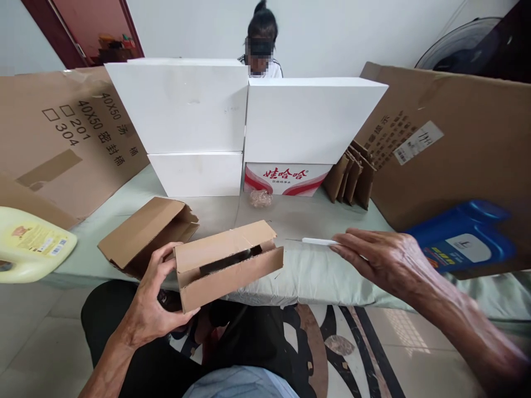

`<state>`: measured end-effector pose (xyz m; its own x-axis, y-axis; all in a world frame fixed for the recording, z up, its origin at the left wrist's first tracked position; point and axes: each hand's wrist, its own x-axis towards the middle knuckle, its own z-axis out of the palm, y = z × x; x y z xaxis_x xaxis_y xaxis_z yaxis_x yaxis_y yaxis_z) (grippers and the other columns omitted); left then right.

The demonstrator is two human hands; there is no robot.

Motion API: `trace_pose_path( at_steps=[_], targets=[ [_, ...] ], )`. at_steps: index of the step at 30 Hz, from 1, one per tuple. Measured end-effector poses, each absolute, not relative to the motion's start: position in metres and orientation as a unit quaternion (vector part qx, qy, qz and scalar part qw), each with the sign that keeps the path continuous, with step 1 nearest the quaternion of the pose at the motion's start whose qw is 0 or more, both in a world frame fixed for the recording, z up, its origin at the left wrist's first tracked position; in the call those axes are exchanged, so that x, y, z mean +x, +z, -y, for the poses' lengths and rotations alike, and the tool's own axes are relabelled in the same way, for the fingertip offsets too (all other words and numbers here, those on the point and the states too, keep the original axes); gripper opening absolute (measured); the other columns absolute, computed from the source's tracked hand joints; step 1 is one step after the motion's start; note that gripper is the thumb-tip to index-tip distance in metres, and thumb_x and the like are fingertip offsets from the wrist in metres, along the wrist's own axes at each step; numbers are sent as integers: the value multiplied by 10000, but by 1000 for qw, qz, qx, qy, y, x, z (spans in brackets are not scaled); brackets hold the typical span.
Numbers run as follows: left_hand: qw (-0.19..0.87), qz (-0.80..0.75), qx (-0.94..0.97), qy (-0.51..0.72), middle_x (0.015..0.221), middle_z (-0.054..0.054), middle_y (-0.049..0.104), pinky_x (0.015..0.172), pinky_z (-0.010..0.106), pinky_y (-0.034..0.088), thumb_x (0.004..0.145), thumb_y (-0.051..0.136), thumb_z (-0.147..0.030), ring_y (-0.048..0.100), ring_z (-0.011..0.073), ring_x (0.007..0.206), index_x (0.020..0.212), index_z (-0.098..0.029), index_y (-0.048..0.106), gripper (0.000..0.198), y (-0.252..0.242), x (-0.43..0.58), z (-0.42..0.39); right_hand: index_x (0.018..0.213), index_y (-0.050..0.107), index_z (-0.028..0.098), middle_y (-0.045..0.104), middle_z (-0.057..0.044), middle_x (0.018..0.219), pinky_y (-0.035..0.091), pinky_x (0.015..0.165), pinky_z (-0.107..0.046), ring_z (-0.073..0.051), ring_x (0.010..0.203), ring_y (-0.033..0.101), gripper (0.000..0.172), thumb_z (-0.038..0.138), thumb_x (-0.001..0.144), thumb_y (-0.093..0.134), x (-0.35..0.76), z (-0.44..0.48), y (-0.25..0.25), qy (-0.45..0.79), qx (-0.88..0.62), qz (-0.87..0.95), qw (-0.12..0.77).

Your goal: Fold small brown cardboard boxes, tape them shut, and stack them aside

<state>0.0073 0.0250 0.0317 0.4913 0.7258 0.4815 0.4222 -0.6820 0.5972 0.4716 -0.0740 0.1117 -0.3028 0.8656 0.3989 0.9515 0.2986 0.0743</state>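
My left hand [155,301] is closed around the left end of a small brown cardboard box [232,279], thumb below and fingers above. The box is tilted over the table's front edge, with a long dark gap between its flaps. In my right hand [373,257] is a slim white-handled tool [318,241], pinched between thumb and fingers. Its thin tip points left at the box without touching it; I cannot tell its exact kind. Behind my left hand lies another cardboard box [141,226], its open end facing right.
White boxes [186,110] stand stacked at the back, with a person [262,41] behind. A crumpled clear plastic bundle [260,198] lies before them. Folded cardboard pieces [350,174] lean right. A yellow jug [33,246] and a blue bottle [462,237] flank the cloth-covered table [323,276].
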Motion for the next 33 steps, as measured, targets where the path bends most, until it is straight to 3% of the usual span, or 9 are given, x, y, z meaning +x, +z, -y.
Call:
trace_pose_path(
  at_steps=[3,6,10,12,14,19,26,29,33],
  targets=[
    [238,-365,835,336,1731,165,422,1265,593,519,811,939,-359,472,435,1611,1618,-312,484,928,28,-1,-25,1074,715,190,752,-72,929,492,699,-303,-202,790,718,361,415,1207,466,494,73,48,-124,-586,774,207],
    [275,-377,829,310,1785,174,366,1269,642,501,782,976,-536,457,478,1611,1638,-318,481,1013,27,-6,-27,997,700,194,738,-71,861,514,689,-308,-218,774,702,387,416,1205,461,495,72,-20,-110,-608,750,237],
    [323,-350,817,325,1804,172,363,1256,647,506,945,703,-801,440,494,1621,1595,-307,560,828,33,-11,-33,1052,733,179,772,-123,981,580,795,-366,-256,890,724,373,443,1187,505,480,66,-61,-94,-601,747,268],
    [333,-362,806,330,1762,149,432,1270,599,500,1059,578,-708,422,452,1646,1539,-312,619,624,36,-11,-35,1160,740,179,780,-154,1121,604,888,-414,-282,1036,745,327,438,1176,540,469,60,-53,-70,-591,740,313],
    [322,-391,799,325,1716,130,484,1292,567,478,1069,625,-587,436,417,1642,1505,-322,638,511,38,-10,-36,1265,720,199,761,-157,1235,600,961,-441,-289,1161,733,278,417,1165,580,455,54,-31,-32,-578,730,363],
    [312,-433,786,312,1670,141,505,1318,600,437,980,763,-505,546,399,1543,1590,-322,547,673,40,-2,-31,1433,653,223,706,-170,1361,560,1008,-471,-297,1207,676,429,528,1130,646,405,41,40,19,-485,775,405],
    [334,-403,801,291,1689,145,465,1321,648,417,939,815,-471,521,414,1550,1641,-333,486,787,45,-2,-32,1504,622,155,710,-181,1337,505,1053,-480,-314,1266,600,657,672,1101,602,355,20,86,55,-393,864,309],
    [339,-393,805,289,1699,139,451,1312,645,430,901,851,-570,485,441,1576,1644,-343,491,857,45,-5,-37,1397,679,119,714,-171,1211,476,1014,-458,-298,1161,592,657,697,1097,593,347,10,88,54,-395,879,260],
    [371,-378,794,299,1678,131,498,1240,570,536,983,715,-668,506,440,1575,1644,-349,519,760,44,-8,-45,1051,704,179,689,-98,1065,423,893,-390,-244,1011,557,384,551,1126,652,342,7,86,26,-401,881,251]
  ],
)
